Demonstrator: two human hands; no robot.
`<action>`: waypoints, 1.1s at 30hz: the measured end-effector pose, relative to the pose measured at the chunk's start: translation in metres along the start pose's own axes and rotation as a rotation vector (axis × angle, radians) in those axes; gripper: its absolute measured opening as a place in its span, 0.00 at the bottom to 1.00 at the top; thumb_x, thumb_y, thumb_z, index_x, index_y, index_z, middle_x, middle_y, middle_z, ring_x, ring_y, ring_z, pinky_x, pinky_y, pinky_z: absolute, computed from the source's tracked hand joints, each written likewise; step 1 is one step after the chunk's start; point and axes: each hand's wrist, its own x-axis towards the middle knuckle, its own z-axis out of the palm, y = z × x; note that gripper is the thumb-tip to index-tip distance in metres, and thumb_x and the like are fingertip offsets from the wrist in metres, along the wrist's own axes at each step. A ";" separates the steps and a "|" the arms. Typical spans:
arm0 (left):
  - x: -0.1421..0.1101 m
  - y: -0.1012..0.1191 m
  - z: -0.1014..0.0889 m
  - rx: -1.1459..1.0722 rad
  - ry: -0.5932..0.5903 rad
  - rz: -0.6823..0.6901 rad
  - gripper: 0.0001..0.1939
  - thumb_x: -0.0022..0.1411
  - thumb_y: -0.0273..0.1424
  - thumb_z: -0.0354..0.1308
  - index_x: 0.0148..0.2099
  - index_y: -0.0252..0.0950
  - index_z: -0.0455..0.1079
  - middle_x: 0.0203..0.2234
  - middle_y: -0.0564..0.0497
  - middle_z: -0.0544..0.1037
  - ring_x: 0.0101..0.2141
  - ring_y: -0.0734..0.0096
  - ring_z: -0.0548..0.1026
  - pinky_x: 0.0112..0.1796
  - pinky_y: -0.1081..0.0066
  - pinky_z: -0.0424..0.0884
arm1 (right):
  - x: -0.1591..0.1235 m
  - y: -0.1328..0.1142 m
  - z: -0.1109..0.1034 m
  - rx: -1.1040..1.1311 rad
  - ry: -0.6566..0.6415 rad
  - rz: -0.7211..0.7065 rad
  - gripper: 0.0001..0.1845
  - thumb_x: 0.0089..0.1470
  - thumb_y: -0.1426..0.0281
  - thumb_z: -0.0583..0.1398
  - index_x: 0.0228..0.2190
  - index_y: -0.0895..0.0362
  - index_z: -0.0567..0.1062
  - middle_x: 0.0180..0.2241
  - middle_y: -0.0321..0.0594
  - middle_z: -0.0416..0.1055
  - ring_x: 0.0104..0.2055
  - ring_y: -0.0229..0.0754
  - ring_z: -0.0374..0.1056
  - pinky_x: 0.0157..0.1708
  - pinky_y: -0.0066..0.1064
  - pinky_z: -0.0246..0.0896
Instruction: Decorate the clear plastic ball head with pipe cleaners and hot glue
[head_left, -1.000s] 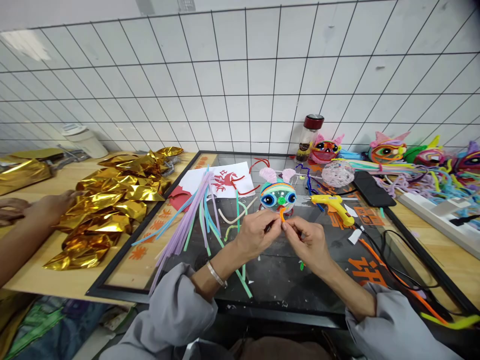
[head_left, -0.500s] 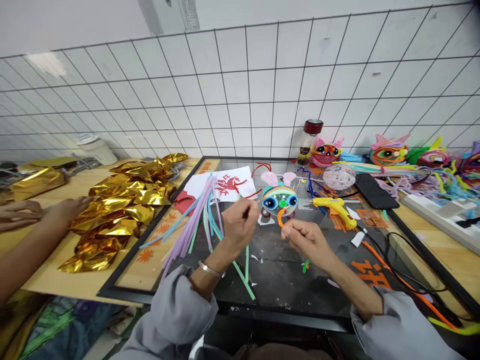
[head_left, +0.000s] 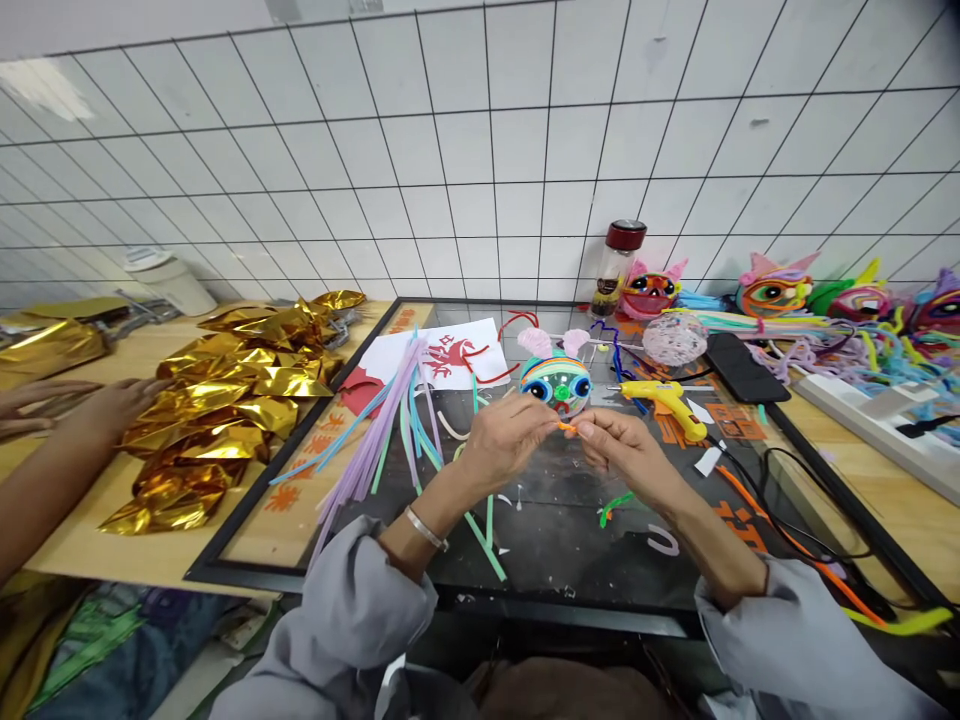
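Between the fingertips of both hands is a short orange pipe cleaner (head_left: 568,426). My left hand (head_left: 510,437) pinches its left end, while my right hand (head_left: 616,447) grips the right end. Just behind them sits a round animal head (head_left: 556,377) with blue eyes, a green nose, pink ears and colourful stripes; my hands overlap its lower edge. Right of it lies a yellow hot glue gun (head_left: 667,405). A bunch of lilac, blue and green pipe cleaners (head_left: 386,430) fans out to the left of my left hand. Green and orange bits (head_left: 615,508) lie near my right wrist.
At left, another person's hand (head_left: 120,410) touches crumpled gold foil (head_left: 225,400). A glass bottle (head_left: 617,268) stands by the tiled wall. Farther right are a phone (head_left: 746,368), a white power strip (head_left: 877,430), black cables (head_left: 787,520) and more finished heads (head_left: 774,290).
My left hand has moved right and down to meet my right hand at the orange pipe cleaner. The pipe cleaner, curved upright before, now lies roughly level between them.
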 end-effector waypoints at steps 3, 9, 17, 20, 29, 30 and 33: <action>0.000 -0.001 -0.002 0.064 -0.066 0.036 0.09 0.68 0.26 0.49 0.40 0.34 0.72 0.26 0.50 0.76 0.29 0.73 0.71 0.33 0.72 0.67 | 0.001 0.001 -0.003 -0.150 0.095 -0.035 0.22 0.54 0.51 0.60 0.27 0.59 0.72 0.17 0.26 0.49 0.19 0.29 0.43 0.19 0.26 0.36; 0.003 -0.006 -0.008 0.177 -0.088 0.167 0.11 0.68 0.24 0.49 0.36 0.34 0.72 0.23 0.51 0.75 0.26 0.73 0.68 0.30 0.72 0.63 | 0.003 -0.004 -0.006 0.008 -0.033 0.143 0.25 0.48 0.48 0.62 0.23 0.59 0.70 0.13 0.23 0.44 0.16 0.28 0.36 0.17 0.27 0.30; 0.005 -0.004 -0.011 -0.046 -0.108 0.088 0.10 0.68 0.25 0.50 0.37 0.33 0.73 0.26 0.50 0.79 0.28 0.74 0.73 0.32 0.73 0.67 | 0.003 -0.011 -0.027 0.080 -0.165 0.227 0.24 0.47 0.50 0.64 0.23 0.59 0.70 0.11 0.21 0.46 0.14 0.26 0.36 0.14 0.24 0.31; 0.005 -0.001 -0.013 -0.066 -0.123 -0.002 0.11 0.68 0.27 0.51 0.35 0.33 0.73 0.25 0.50 0.79 0.28 0.74 0.74 0.32 0.74 0.68 | 0.003 -0.014 -0.033 0.071 -0.145 0.202 0.24 0.47 0.50 0.64 0.23 0.59 0.70 0.11 0.21 0.45 0.13 0.26 0.36 0.14 0.24 0.31; 0.009 0.006 -0.015 -0.135 -0.156 -0.165 0.13 0.67 0.29 0.51 0.32 0.32 0.74 0.22 0.51 0.76 0.24 0.75 0.72 0.29 0.76 0.66 | 0.004 -0.019 -0.036 0.031 -0.056 0.180 0.26 0.44 0.47 0.66 0.20 0.58 0.69 0.10 0.23 0.46 0.14 0.26 0.37 0.14 0.25 0.31; 0.009 0.006 -0.015 -0.148 -0.159 -0.187 0.14 0.67 0.30 0.51 0.32 0.32 0.74 0.22 0.51 0.76 0.24 0.75 0.72 0.29 0.76 0.66 | 0.004 -0.019 -0.037 0.035 -0.046 0.175 0.26 0.44 0.47 0.65 0.20 0.58 0.68 0.10 0.23 0.46 0.14 0.26 0.37 0.14 0.25 0.31; 0.008 0.003 -0.018 -0.184 -0.157 -0.259 0.15 0.67 0.32 0.52 0.30 0.32 0.74 0.21 0.52 0.75 0.23 0.77 0.71 0.27 0.77 0.64 | 0.005 -0.018 -0.045 0.057 0.024 0.149 0.26 0.43 0.47 0.66 0.19 0.57 0.67 0.11 0.22 0.44 0.14 0.26 0.37 0.14 0.25 0.31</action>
